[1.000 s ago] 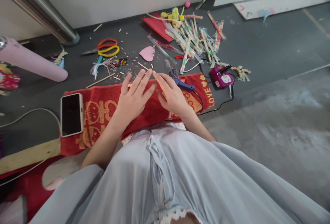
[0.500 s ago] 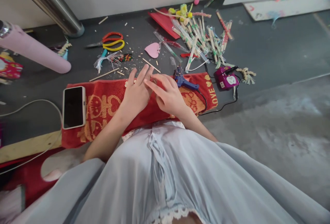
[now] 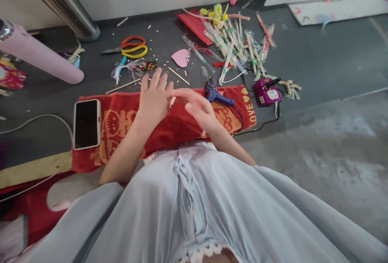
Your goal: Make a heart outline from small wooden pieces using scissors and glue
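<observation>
My left hand (image 3: 155, 100) is palm down over the red towel (image 3: 188, 129), its fingers spread. My right hand (image 3: 198, 108) is just to the right, slightly blurred, with its fingers stretched toward the left hand's edge and its thumb apart. Between the two hands shows a small cream-coloured piece (image 3: 172, 101); whether fingers touch it or it lies on the towel I cannot tell. Right of my right hand, a blue glue gun (image 3: 221, 96) rests on the towel. Beyond the fingers are a thin wooden stick (image 3: 179, 76) and a pink paper heart (image 3: 181, 57).
Scissors (image 3: 133, 47) with red and yellow handles lie at the back left. A phone (image 3: 87, 124) is on the towel's left end. Wrapped sticks (image 3: 236, 49) are heaped at the back right, near a purple power box (image 3: 267, 93). A pink bottle (image 3: 45, 57) stands at the left.
My hands have drawn apart: the left moved a little left and spread its fingers, while the right's fingers came off its back. The small cream piece now shows between them.
</observation>
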{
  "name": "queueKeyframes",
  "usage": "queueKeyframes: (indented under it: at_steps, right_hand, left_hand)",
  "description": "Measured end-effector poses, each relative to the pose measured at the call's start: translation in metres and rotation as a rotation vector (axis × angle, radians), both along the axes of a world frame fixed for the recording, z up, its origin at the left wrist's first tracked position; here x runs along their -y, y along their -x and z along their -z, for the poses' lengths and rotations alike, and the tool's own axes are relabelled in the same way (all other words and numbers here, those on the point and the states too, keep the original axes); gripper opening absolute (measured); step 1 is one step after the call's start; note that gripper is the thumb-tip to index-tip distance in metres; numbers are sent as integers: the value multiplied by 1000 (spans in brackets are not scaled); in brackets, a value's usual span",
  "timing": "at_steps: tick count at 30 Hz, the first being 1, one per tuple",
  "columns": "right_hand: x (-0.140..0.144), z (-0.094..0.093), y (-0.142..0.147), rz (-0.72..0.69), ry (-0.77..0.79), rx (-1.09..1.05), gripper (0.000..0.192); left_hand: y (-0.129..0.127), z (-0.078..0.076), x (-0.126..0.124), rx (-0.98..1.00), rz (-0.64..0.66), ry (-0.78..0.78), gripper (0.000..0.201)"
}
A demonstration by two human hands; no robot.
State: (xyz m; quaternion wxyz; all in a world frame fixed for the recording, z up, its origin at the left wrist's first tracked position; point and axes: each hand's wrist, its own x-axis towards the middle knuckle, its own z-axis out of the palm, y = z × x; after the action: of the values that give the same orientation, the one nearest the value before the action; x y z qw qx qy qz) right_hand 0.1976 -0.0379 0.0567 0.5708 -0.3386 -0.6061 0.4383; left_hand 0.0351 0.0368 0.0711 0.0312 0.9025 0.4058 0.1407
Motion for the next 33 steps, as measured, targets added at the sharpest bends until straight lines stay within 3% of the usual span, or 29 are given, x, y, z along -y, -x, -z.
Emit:
queueKeyframes:
  at_steps: [3,5,10,15,17,20,25,29,33]
  right_hand:
    - [-4,-4,-2,-26,287,-448,47]
    - [-5,-12,-4,-13,382,-635,51]
    - [-2,-35,-4,-8,426,-848,62]
    - [-2,-44,-2,-164,404,-1078,67]
    - [-2,-46,-1,-236,405,-1126,69]
    - [0,-52,1,-283,409,-1154,74]
    - [4,-64,9,-227,413,-1087,80]
    - [3,-65,14,-171,410,-1000,78]
    - [1,-63,15,-131,406,-964,79]
  left_hand:
    - [0,-9,4,-11,-23,-43,38]
    - [1,-16,10,54,-6,-50,39]
    - [5,-25,27,241,54,-68,53]
    - [4,-21,42,439,247,-223,55]
    - [2,-17,47,461,292,-314,57]
    - [1,-11,54,381,278,-327,57]
    - [-2,-8,60,327,230,-222,52]
    - [-7,-15,63,275,208,-264,60]
    - [-11,-19,67,252,262,-214,59]
